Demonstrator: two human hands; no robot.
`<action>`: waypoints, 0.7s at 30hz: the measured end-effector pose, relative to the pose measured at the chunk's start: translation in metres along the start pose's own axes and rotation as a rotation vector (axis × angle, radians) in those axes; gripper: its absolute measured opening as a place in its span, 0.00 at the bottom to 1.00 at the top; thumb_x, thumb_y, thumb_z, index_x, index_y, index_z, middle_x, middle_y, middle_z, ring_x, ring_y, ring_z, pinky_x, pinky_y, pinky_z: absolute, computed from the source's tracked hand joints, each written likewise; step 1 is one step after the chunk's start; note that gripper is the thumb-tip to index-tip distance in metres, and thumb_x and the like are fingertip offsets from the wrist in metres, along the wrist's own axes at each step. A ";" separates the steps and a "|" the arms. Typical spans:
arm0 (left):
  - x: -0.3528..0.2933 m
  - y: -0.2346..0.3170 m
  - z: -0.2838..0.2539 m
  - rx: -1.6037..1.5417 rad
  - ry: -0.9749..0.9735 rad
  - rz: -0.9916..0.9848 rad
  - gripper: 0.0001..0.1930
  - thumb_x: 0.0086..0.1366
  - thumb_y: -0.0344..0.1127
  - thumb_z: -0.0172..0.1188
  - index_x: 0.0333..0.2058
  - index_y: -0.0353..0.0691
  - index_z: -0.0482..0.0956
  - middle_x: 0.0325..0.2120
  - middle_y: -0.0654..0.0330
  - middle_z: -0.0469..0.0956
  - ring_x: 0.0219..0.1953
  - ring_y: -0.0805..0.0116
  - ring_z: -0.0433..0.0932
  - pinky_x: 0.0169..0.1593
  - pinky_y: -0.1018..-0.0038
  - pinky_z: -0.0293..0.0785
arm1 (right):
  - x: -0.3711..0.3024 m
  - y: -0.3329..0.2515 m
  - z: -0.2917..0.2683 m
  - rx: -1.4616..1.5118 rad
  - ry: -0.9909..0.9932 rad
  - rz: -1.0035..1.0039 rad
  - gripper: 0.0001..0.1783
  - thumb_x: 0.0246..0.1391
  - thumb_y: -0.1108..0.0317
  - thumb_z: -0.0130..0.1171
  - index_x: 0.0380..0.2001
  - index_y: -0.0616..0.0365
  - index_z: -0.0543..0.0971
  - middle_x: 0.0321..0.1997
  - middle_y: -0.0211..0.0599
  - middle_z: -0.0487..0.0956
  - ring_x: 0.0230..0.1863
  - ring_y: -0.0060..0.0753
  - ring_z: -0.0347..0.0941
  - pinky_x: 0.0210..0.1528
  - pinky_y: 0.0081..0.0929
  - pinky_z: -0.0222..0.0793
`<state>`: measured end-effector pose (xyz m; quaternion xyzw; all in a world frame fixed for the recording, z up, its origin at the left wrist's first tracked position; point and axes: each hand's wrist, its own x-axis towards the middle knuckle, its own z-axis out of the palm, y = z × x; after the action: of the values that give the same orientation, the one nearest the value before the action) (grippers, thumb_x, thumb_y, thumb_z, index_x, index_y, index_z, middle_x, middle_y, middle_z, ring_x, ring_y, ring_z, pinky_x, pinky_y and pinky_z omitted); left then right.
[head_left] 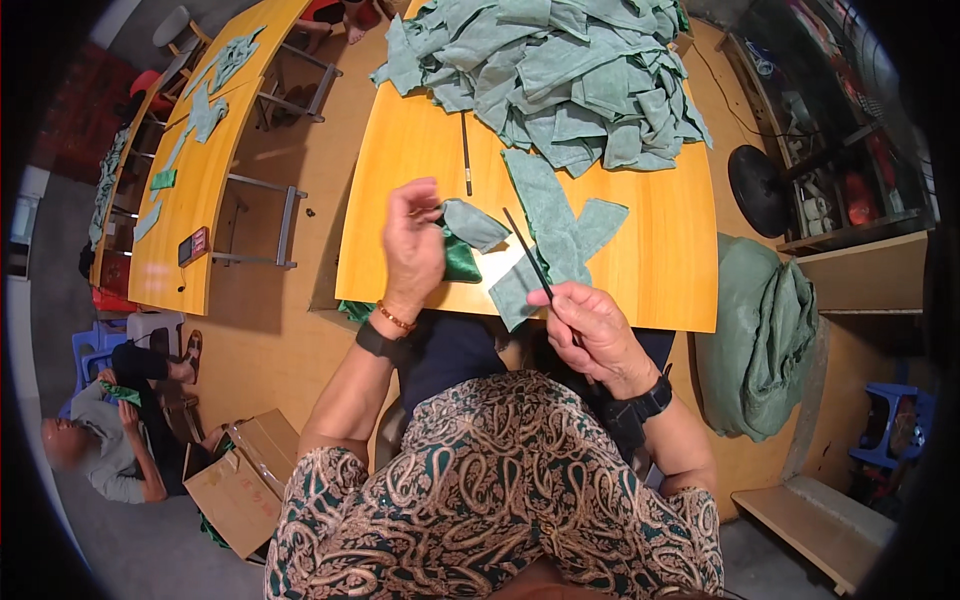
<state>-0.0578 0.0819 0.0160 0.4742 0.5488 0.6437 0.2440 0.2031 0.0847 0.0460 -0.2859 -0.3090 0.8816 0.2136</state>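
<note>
My right hand point(592, 338) grips a thin black chopstick-like stick point(527, 245), its far end pointing up and left over the table. Beside a pouch-like piece of cloth, my left hand point(415, 245) is raised edge-on with its fingers apart and slightly blurred; nothing shows in it. That cloth has a grey-green part point(474, 224) and a shiny green part point(460, 262), partly behind the left hand. Strips of grey-green cloth point(548, 205) lie crossed beneath and beyond the stick. A second dark stick point(466, 155) rests on the table farther off.
A large heap of grey-green cloth pieces point(570, 75) covers the far part of the yellow table point(655, 270). A stuffed green sack point(755, 340) stands at the right. Another table point(225, 130) is to the left; a seated person point(110, 450) handles green cloth near a cardboard box point(240, 485).
</note>
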 end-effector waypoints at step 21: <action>0.005 -0.010 -0.004 0.602 -0.127 0.015 0.11 0.59 0.29 0.63 0.39 0.35 0.76 0.36 0.55 0.76 0.40 0.61 0.74 0.48 0.66 0.70 | -0.004 -0.008 0.003 -0.191 0.053 -0.069 0.17 0.67 0.70 0.49 0.57 0.61 0.71 0.24 0.31 0.77 0.10 0.13 0.60 0.10 0.12 0.52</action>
<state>-0.0652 0.0874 0.0088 0.5686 0.6950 0.4228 0.1217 0.2053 0.0872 0.0547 -0.3173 -0.3957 0.8323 0.2235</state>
